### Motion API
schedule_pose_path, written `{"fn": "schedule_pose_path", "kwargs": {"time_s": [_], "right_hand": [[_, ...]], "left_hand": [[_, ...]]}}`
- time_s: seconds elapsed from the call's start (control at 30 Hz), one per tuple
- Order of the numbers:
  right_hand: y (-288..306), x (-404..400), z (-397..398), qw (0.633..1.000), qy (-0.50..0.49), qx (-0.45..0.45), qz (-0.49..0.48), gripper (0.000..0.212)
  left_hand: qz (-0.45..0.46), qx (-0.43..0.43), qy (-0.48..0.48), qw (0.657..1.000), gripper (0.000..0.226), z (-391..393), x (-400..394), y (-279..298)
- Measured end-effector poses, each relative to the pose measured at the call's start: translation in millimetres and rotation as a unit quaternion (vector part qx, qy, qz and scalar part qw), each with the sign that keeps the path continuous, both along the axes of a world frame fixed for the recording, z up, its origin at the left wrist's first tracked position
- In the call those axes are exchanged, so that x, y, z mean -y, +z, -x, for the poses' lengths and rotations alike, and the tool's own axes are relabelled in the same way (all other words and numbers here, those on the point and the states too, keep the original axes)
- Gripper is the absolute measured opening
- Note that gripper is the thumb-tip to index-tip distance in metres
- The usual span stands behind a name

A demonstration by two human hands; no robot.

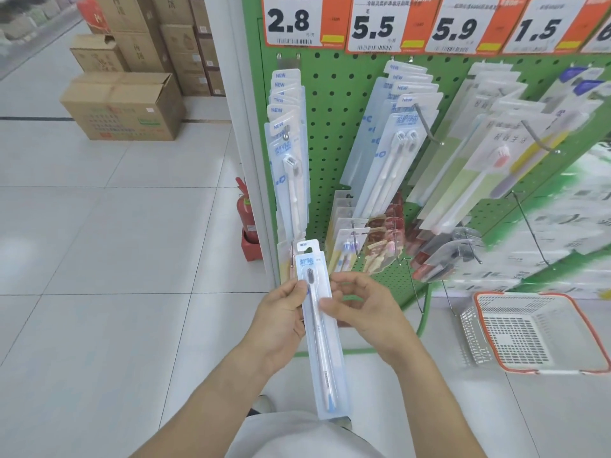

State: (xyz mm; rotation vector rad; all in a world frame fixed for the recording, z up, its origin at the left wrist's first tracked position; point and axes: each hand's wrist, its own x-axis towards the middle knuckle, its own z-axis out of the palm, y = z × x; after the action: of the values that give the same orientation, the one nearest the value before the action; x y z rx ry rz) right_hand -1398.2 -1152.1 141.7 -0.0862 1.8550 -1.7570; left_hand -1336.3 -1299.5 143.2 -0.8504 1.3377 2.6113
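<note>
Toothbrush in clear plastic blister pack (319, 328) sits pinched between my left hand (281, 322) and right hand (360, 309), just before the green pegboard rack (334, 133), off any hook, apparently not yet placed.

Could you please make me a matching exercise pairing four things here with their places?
1. toothbrush pack
2. basket
3. fire extinguisher
4. cardboard box

A. on the floor by the pegboard rack's left edge
B. on the floor, far left
C. held by the left hand and right hand
D. on the floor, far right

Pairs: 1-C, 2-D, 3-A, 4-B
</note>
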Motion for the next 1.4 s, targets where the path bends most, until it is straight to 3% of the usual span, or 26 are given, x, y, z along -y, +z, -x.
{"fn": "schedule_pose_path", "kwargs": {"time_s": [0.13,0.43,0.7,0.93,1.07,1.17,1.27,1.33,1.4], "right_hand": [[-1,-6,-4,0.991,0.113,0.07,-0.036,0.066],[0,-13,-10,0.968,0.206,0.106,-0.091,0.035],[-1,-19,-12,0.969,0.205,0.094,-0.098,0.026],[-1,-31,-6,0.961,0.216,0.064,-0.16,0.023],[-10,-34,-5,0.962,0.187,0.035,-0.198,0.029],[-13,-29,-9,0.966,0.177,0.017,-0.189,0.048],[-16,-17,-16,0.954,0.177,-0.099,-0.221,0.062],[-18,-10,-21,0.939,0.162,-0.185,-0.241,0.055],[-18,-8,-22,0.939,0.147,-0.2,-0.239,0.042]], "left_hand": [[0.004,0.029,0.026,0.999,0.033,0,3,-4],[0.009,0.053,0.081,0.995,0.036,3,22,-12],[-0.007,0.086,0.104,0.991,0.028,-7,19,-22],[-0.047,0.078,0.14,0.986,0.028,-8,25,-23],[-0.043,0.054,0.134,0.989,0.031,-12,24,-22],[-0.044,0.046,0.132,0.989,0.034,-13,25,-21],[-0.05,0.055,0.136,0.988,0.032,-13,25,-21],[-0.051,0.063,0.138,0.987,0.028,-12,23,-20],[-0.034,0.067,0.143,0.987,0.024,-13,23,-20]]}}
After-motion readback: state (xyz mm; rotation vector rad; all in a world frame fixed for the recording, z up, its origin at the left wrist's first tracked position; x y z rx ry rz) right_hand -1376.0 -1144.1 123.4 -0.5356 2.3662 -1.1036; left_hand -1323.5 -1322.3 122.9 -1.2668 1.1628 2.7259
